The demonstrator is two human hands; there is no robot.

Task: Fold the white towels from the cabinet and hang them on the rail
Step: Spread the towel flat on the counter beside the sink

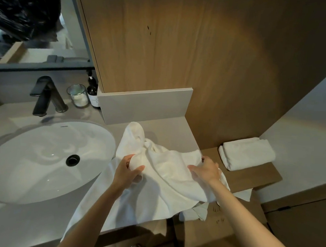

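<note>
Both your hands are on the white towel (166,173). Your left hand (128,172) has its fingers and thumb curled round a soft bunch of cloth near the middle. Your right hand (206,171) lies on the right side of the towel, with the thumb on top and the fingers bent over the edge, so it looks like it is holding that edge.

You have the towel spread out on the counter (167,131), just beside the sink (42,154). It is crumpled, not flat. One end sticks up in a hump at the back, and the near part hangs down over the front of the counter.

I think this towel is light and very floppy. It cannot hold a shape by itself, so it droops wherever you let go. It is not slippery and it cannot break, so you can grab it firmly. The part hanging off the front could pull the rest down, so watch that.

A bunch in the middle is not a good place to hold for folding. Find two corners on one side and pinch one in each hand. Then you can pull the cloth tight and flat, and the edges will line up.

One folded towel (248,154) already sits on the wooden shelf (256,176) to the right. I cannot see the rail.
</note>
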